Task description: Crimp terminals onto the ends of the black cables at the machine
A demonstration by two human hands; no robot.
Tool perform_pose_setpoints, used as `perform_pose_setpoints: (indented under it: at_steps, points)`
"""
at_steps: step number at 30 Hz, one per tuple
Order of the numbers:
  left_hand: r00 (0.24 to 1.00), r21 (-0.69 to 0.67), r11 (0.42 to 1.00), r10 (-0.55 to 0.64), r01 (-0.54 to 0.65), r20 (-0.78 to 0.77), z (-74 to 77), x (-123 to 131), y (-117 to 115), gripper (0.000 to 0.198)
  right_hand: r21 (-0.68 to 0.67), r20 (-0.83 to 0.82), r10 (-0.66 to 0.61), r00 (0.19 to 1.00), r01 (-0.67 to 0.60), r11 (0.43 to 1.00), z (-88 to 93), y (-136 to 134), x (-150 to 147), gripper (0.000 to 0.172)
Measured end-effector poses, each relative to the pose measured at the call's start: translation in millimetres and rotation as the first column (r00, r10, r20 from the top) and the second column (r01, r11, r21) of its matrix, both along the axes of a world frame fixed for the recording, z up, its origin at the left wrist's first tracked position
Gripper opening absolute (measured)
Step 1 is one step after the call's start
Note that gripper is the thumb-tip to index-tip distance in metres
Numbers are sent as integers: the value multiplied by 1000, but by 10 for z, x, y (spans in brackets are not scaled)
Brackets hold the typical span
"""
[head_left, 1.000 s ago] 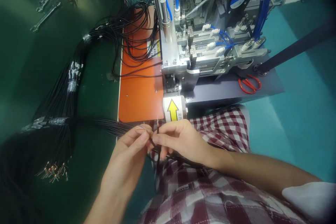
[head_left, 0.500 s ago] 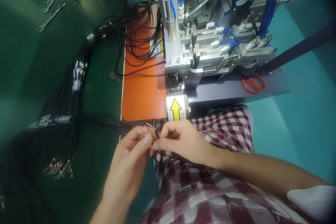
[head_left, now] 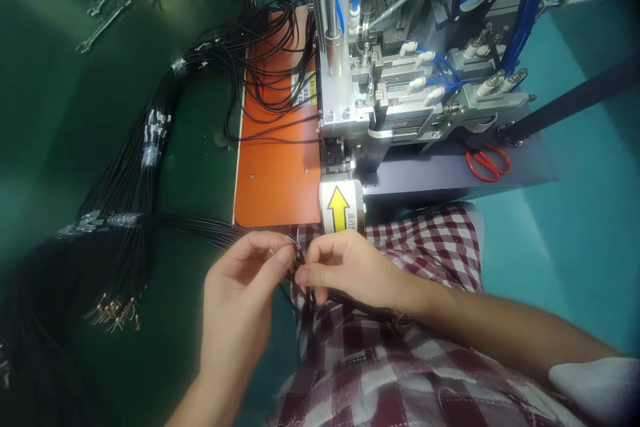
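Observation:
My left hand (head_left: 250, 280) pinches the thin stripped wires at the end of a black cable (head_left: 301, 259), just in front of the orange plate. Close beside it, my right hand (head_left: 345, 270) has thumb and fingers closed on the black jacket of the same cable. Fine loose strands stick out above my left fingertips; their exact number and colours are too small to tell. More black cables (head_left: 345, 301) lie across my lap beneath both hands, and a bundle of black cables (head_left: 200, 228) runs in from the left behind my left hand.
Bundled cables with bared copper ends (head_left: 115, 312) lie on the green table (head_left: 195, 180). Wrenches (head_left: 105, 23) rest at the back left. A metal machine (head_left: 345, 93) with blue air hoses stands ahead, beside the orange plate (head_left: 277, 180). Red-handled scissors (head_left: 489, 163) lie on its base.
My left hand has shifted slightly right and turned, with its fingertips moving along the wire ends. My right hand stays almost in place. The whole view has shifted a little.

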State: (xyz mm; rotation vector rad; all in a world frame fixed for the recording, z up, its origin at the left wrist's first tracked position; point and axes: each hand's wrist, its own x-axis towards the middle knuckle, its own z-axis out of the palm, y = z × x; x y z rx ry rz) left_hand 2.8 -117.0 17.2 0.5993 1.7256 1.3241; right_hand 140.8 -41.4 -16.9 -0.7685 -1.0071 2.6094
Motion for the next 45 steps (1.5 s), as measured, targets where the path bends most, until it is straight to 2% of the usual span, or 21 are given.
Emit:
perform_pose_setpoints:
  at_steps: [4,11,14,16,19,21,23,25,26,28,30,31,34,35,36,37,39,40,41,43,45]
  points:
    - [997,9,1000,-26,26,-76,12,-1,-2,15,13,-29,50,998,-49,999,-24,9,6,36]
    - [999,9,1000,26,-26,-20,54,-22,90,17,-24,-112,143,983,-146,989,-51,-16,14,35]
    - [1000,7,1000,26,-26,10,18,-63,94,19,-49,-119,127,985,-134,990,-66,-40,-5,35]
    - [998,-5,998,-57,57,41,-14,-78,62,17,-57,-108,91,990,-98,994,-60,-36,-4,35]
    - [963,-17,963,-269,269,-6,-18,-42,4,24,-20,-78,73,994,-75,997,-24,32,93,28]
    - [953,2,957,-287,288,-97,19,6,-12,17,59,-31,87,996,-85,995,5,123,254,18]
    - [964,59,963,-257,261,-73,64,38,-14,16,188,76,90,993,-103,977,16,228,476,12]
    - [962,101,959,-270,265,44,89,40,-24,20,346,256,77,964,-166,923,-11,306,708,12]
    - [950,100,952,-299,290,92,90,34,-37,23,423,363,76,929,-237,875,-40,322,807,13]
    - [929,48,934,-358,355,89,75,27,-69,29,528,547,105,830,-440,727,-113,297,947,14]
    - [898,-29,899,-438,437,-48,53,51,-88,29,572,652,120,748,-590,570,-148,216,1007,15]
    - [854,-54,866,-499,496,-150,44,79,-84,26,600,678,95,729,-623,501,-129,170,1015,17]
    - [605,-70,728,-615,682,-505,22,206,-25,16,713,666,-81,741,-601,361,110,111,1003,19]
    - [530,-68,686,-617,725,-582,15,250,-1,20,727,645,-93,759,-572,380,227,133,997,19]
    - [489,-64,661,-612,748,-622,9,286,19,23,720,615,-50,787,-536,440,343,174,991,18]
    - [489,-59,663,-606,746,-627,6,310,33,21,704,574,7,819,-497,507,442,230,984,17]
    - [587,-52,731,-586,680,-558,9,317,38,8,608,451,132,883,-412,679,554,355,952,10]
    - [658,-58,779,-564,624,-499,16,303,31,3,555,355,178,918,-361,749,559,406,921,14]
    - [724,-70,821,-536,567,-434,25,283,22,7,519,269,172,948,-293,803,533,439,874,20]
    - [816,-98,869,-489,484,-308,43,239,-1,14,497,166,23,986,-104,862,420,438,732,30]
    - [860,-116,885,-465,451,-211,47,209,-25,22,458,103,-146,984,83,885,288,351,544,25]
